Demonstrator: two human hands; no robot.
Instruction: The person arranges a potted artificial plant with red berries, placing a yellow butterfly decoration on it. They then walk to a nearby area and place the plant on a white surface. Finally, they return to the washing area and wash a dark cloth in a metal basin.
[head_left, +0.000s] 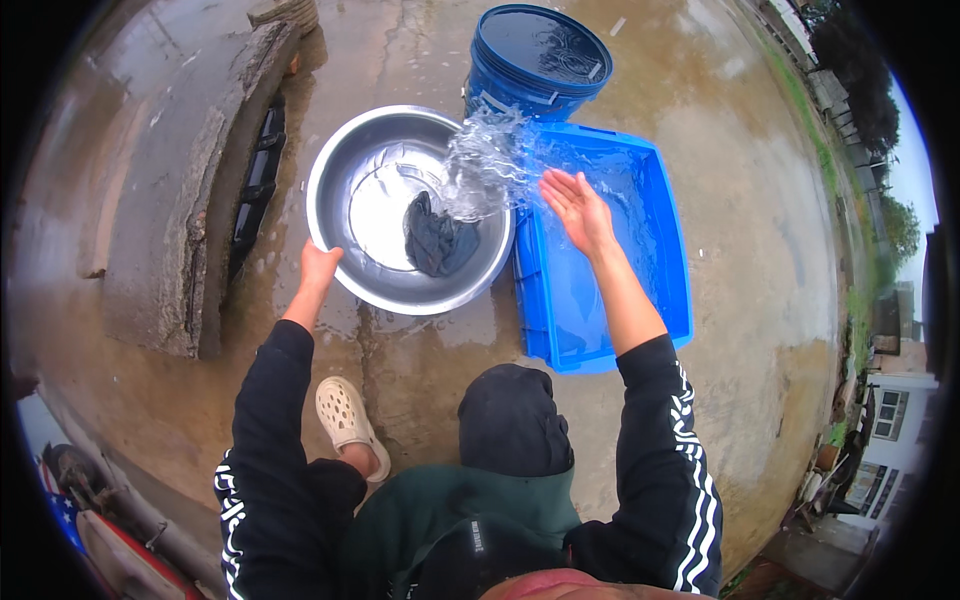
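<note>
My left hand (319, 262) grips the near left rim of a round stainless steel basin (375, 285). Inside the basin lies a crumpled dark wet cloth (441, 238). Over the right part of the basin, a mass of splashing water (487, 161) hangs in the air and hides some of the rim. To the right stands a blue plastic tub (675, 247) holding water. My right hand (577, 206) is over the tub's left side, palm turned toward the splash, fingers extended and nothing held.
A blue bucket (536, 97) filled with water stands behind the tub. At left, a rough concrete slab (172, 187) rests above a dark gap. My foot in a beige clog (341, 412) is on the wet concrete floor (757, 300). Buildings and plants line the far right.
</note>
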